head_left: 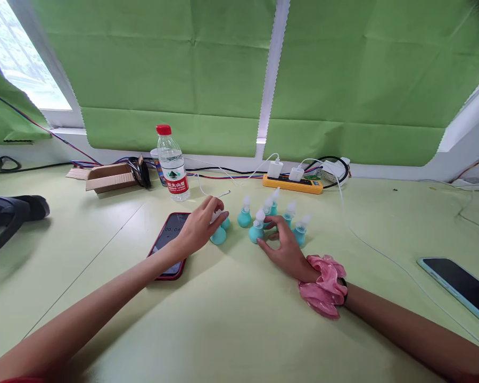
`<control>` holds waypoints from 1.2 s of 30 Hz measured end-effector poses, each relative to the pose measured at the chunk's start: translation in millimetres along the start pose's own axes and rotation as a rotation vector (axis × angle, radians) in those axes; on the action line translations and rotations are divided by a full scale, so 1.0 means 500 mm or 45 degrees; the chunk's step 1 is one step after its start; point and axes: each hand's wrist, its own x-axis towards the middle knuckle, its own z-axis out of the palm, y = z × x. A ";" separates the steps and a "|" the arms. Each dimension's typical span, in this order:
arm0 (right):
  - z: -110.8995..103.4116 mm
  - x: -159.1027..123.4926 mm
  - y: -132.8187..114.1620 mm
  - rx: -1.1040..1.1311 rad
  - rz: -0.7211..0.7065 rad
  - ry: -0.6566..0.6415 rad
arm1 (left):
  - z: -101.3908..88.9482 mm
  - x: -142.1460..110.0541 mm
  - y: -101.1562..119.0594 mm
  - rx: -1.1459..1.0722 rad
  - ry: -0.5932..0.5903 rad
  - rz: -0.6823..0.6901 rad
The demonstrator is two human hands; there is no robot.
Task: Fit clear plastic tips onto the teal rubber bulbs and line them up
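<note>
Several small teal squeeze bulbs with white tips [245, 215] stand in a cluster on the pale green table [231, 319]. My left hand [201, 226] is curled around one teal bulb [219, 235] at the cluster's left end, fingers closed on it. My right hand [285, 247], with a pink scrunchie [323, 290] on its wrist, rests on the table with fingers spread, touching the bulbs nearest it [257, 232]. A red-cased phone [168, 242] showing a timer lies under my left wrist.
A water bottle with a red cap [172, 165] stands behind the phone. A cardboard box [109, 177], a yellow power strip with chargers [292, 182] and cables line the wall. Another phone [461, 287] lies at the right. A black object [11, 210] sits at the left.
</note>
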 end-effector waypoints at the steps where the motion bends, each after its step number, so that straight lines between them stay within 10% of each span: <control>1: 0.000 -0.001 -0.001 0.000 -0.002 0.008 | 0.001 -0.002 0.001 0.042 -0.020 0.053; 13: 0.001 -0.007 -0.013 0.013 -0.012 0.093 | 0.010 -0.029 0.033 0.434 -0.023 0.709; 18: -0.013 -0.029 -0.037 0.136 -0.155 0.197 | -0.015 -0.035 0.074 -0.087 -0.086 0.323; 25: -0.024 -0.058 -0.096 0.741 0.098 -0.635 | 0.002 -0.068 0.141 -0.874 0.057 -0.452; 29: -0.010 -0.065 -0.105 0.919 0.439 -0.858 | 0.014 -0.079 0.157 -1.040 0.160 -0.605; 36: 0.005 -0.067 -0.108 0.962 0.575 -0.696 | 0.011 -0.065 0.142 -1.226 0.019 -0.674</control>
